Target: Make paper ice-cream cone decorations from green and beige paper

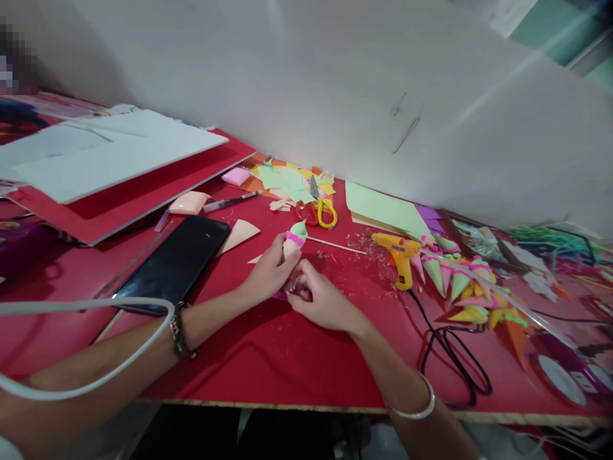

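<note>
My left hand (272, 268) is closed around a small paper cone (293, 241) with a soft green swirl on top and a bright pink band under it, like a toy ice cream cone. Just below and to the right, my right hand (320, 295) has its fingers bent together on what looks like a clear plastic packet (293, 281) with some pink in it, mostly hidden by the fingers. A thin wooden stick (338, 245) lies behind the hands. Left of them rests a cut piece of peach paper (239, 235).
A phone (177, 259) lies at left, near stacked boards (129, 153). Scissors (318, 207) sit among paper scraps (287, 182) behind. To the right are a yellow glue gun (398, 252), its cord (443, 348) and several finished cones (460, 278). The red table's front edge (268, 404) is close.
</note>
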{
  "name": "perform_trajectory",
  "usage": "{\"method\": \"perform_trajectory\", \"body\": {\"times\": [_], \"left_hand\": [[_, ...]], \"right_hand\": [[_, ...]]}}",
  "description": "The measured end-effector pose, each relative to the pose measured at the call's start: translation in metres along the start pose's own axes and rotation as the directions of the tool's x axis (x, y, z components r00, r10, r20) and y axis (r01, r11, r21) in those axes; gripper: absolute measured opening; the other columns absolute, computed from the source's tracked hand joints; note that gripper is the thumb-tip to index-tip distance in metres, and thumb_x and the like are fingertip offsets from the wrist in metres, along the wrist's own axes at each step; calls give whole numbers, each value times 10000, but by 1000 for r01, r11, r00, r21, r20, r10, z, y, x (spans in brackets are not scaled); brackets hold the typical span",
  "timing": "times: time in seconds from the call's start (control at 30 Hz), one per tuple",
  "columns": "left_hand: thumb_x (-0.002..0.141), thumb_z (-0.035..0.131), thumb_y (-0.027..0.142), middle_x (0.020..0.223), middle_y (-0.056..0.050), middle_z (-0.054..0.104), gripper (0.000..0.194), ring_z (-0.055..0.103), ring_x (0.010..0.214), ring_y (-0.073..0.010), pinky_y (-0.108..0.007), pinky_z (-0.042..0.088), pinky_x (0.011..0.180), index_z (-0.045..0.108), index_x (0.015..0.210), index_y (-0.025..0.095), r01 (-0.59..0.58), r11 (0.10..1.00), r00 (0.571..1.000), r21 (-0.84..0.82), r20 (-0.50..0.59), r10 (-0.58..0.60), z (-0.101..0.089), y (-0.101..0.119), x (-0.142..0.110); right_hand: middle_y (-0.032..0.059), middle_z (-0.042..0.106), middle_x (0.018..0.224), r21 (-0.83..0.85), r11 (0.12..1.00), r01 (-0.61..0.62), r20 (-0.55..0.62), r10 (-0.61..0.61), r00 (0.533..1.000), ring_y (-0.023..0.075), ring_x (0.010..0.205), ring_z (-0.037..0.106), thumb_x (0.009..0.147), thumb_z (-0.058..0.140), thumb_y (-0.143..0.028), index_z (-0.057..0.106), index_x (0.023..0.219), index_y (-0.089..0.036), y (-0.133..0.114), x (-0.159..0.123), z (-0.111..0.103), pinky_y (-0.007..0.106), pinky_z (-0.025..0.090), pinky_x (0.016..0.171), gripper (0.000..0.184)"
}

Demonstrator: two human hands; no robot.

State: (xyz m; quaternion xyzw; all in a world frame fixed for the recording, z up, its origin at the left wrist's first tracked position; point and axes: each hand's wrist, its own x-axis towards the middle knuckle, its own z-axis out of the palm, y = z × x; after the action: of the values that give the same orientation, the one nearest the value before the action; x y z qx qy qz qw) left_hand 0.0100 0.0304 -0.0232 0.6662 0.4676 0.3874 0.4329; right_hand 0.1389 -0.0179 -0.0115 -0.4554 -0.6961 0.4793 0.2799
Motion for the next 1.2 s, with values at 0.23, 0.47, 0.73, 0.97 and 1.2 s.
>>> {"method": "perform_trajectory", "body": {"times": [0.23, 0.47, 0.73, 0.97, 1.2], "left_hand": [[786, 398, 308, 673, 38, 425, 183, 420, 602, -106, -218, 331, 560, 420, 908, 174, -21, 1000, 999, 3, 27, 21, 0, 0, 1], [786, 406, 347, 676, 26, 447, 217, 421, 593, -113, -227, 331, 551, 436, 914, 175, 3, 999, 1000, -40, 29, -2, 1, -4, 2], [784, 402, 340, 764, 8, 497, 199, 474, 710, -130, -244, 370, 650, 447, 881, 172, 26, 996, 999, -89, 35, -23, -1, 3, 0], [772, 422, 351, 713, 15, 480, 194, 457, 665, -129, -236, 362, 608, 450, 845, 174, 39, 991, 999, -124, 31, -36, -2, 3, 0], [777, 425, 347, 712, 22, 478, 183, 450, 649, -114, -219, 365, 594, 452, 845, 179, 60, 987, 998, -151, 42, -55, -3, 4, -1]], "right_hand": [[-47, 447, 691, -9, 1000, 15, -102, -16, 995, 71, 560, 409, 712, 458, -172, 412, 841, -209, -5, 1, -2, 204, 325, 512, 142], [-57, 438, 607, 408, 912, 26, -335, 123, 934, 74, 515, 399, 745, 423, -256, 413, 811, -223, 6, 5, -27, 202, 334, 504, 75], [-18, 529, 848, 642, 756, 125, -329, 125, 936, 92, 818, 515, 655, 583, -168, 509, 915, -247, 7, 7, -22, 260, 402, 817, 282], [-2, 589, 831, 665, 746, 38, -265, 188, 946, 89, 774, 542, 617, 638, -171, 602, 929, -218, 7, 7, -19, 229, 429, 769, 318], [-8, 610, 727, 675, 737, 31, -296, 232, 927, 74, 677, 538, 648, 638, -226, 642, 862, -194, 9, 7, -22, 224, 425, 735, 217]]}}
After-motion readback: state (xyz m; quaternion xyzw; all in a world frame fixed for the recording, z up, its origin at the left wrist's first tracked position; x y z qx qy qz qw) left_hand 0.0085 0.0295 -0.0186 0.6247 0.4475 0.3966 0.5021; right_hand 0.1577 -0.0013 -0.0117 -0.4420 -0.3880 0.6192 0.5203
